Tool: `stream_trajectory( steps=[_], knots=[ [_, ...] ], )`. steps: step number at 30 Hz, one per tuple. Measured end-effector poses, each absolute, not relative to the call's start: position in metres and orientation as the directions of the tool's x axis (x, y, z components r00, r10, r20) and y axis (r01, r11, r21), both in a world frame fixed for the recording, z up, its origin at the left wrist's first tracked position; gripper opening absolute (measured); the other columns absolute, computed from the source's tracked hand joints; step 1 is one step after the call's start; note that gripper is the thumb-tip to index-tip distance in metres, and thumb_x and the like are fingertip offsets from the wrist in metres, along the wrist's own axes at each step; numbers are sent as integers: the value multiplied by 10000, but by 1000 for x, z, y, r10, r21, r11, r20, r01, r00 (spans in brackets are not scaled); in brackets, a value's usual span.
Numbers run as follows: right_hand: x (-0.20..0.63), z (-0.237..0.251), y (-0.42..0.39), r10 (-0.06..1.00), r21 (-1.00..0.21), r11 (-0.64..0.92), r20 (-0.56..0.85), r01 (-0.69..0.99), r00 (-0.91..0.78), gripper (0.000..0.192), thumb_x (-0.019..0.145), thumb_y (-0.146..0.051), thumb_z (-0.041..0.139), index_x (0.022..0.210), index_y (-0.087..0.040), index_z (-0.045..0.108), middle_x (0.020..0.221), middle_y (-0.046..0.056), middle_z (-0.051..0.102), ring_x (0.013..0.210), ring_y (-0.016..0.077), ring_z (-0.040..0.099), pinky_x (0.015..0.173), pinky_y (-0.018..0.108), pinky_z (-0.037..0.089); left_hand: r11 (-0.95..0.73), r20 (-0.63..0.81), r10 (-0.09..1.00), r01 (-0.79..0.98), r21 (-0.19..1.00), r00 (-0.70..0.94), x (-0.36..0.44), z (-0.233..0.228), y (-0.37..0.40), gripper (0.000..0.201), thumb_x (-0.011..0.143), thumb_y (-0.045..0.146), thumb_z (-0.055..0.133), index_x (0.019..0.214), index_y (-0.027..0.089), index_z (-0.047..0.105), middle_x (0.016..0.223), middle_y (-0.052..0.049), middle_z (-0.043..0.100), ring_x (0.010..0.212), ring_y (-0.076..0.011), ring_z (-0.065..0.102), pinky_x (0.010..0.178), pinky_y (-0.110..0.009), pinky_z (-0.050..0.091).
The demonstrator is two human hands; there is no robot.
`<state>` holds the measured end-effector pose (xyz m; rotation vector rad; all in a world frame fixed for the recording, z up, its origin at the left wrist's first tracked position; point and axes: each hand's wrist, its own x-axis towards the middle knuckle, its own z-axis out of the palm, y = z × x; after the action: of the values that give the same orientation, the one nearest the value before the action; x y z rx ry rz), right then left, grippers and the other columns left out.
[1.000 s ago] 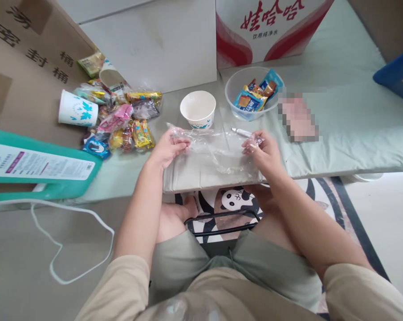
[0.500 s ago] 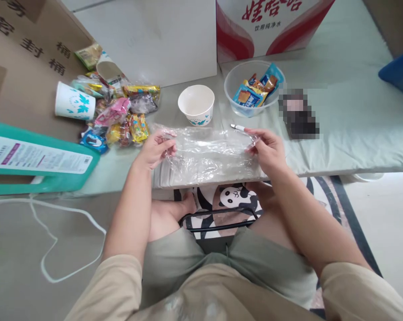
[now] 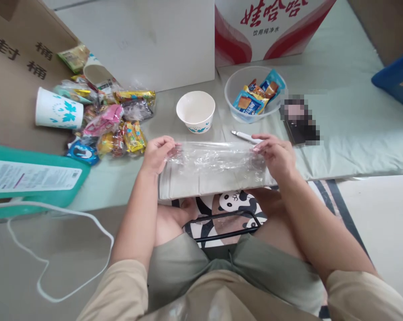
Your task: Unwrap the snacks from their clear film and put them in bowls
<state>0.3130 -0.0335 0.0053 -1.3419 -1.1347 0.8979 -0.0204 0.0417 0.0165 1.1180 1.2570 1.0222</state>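
Both forearms reach forward from the lap, elbows bent, wrists level over the near edge of the pale green surface [image 3: 348, 133]. The left hand [image 3: 156, 154] is curled, thumb and fingertips pinching the left end of a clear plastic bag [image 3: 217, 158]; the right hand [image 3: 278, 156] pinches the right end the same way, knuckles up. The bag is stretched flat between the two hands — it lies across the front edge of the surface, crumpled and shiny in the middle.

At the back stands a white and red carton [image 3: 271, 26] printed with large red Chinese characters, 娃哈哈, and a smaller line, 饮用纯净水. On the left a brown cardboard box [image 3: 17, 58] shows black characters, 封桶 among them. Below it lies a teal box [image 3: 30, 178] with a white label whose fine print is too small to read.

A clear plastic bowl [image 3: 233, 89] holds blue and orange snack packets. Left of it sits a white paper bowl [image 3: 195, 110] with a blue pattern near its base. A heap of wrapped snacks [image 3: 117, 125] lies further left, beside a tipped paper cup [image 3: 57, 109] with teal leaves. A white pen [image 3: 243, 135] lies just behind the right hand.
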Motion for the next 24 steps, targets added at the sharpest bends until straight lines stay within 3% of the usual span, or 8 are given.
stream_trajectory(
  steps=[4,7,11,14,17,20,24],
  knots=[
    [308,16,-35,932,-831,71,253,552,262,369,830,-343,543,480,-234,586,837,70,749,825,251,698,861,468,543,199,-203,974,45,979,97,-20,15,44,470,489,222,825,882,207,567,902,-2,607,892,-180,658,671,-263,560],
    [307,21,-31,898,-687,69,359,723,256,295,838,-345,621,563,-242,591,876,79,755,879,279,683,952,515,505,189,-198,969,74,979,145,-25,12,43,589,487,177,813,1024,220,577,1055,-26,605,954,-183,649,622,-216,519],
    [332,15,-28,856,-600,-3,412,800,312,96,824,-272,596,855,-249,683,997,105,725,1038,317,649,1026,542,462,182,-197,965,98,978,174,-30,9,42,607,507,170,796,1077,222,594,1197,-53,585,938,-164,634,634,-211,506],
    [365,4,-31,797,-543,-192,400,817,453,325,807,-308,617,1119,-255,691,1194,156,657,1190,370,581,1063,579,417,160,-179,966,113,981,184,-32,9,41,570,524,168,779,1066,213,604,1175,-57,600,918,-161,634,652,-228,514],
    [389,-6,-38,780,-504,-359,301,786,549,500,837,-411,621,1317,-274,631,1306,183,580,1261,409,524,1082,638,368,154,-173,967,107,982,189,-31,8,43,540,529,153,775,1042,203,613,1019,-37,623,881,-159,633,651,-231,512],
    [394,-13,-40,795,-470,-407,241,783,557,536,888,-473,563,1382,-269,601,1301,177,571,1269,415,510,1082,679,338,160,-174,968,90,983,183,-27,8,45,531,535,141,781,1038,199,619,919,-19,622,837,-151,627,637,-229,507],
    [392,-14,-36,785,-477,-420,236,772,573,507,896,-479,565,1355,-271,618,1306,171,556,1266,412,499,1080,696,308,177,-186,966,62,982,178,-24,9,47,528,526,118,786,1025,195,634,947,-19,634,819,-135,630,624,-219,508]
  ],
)
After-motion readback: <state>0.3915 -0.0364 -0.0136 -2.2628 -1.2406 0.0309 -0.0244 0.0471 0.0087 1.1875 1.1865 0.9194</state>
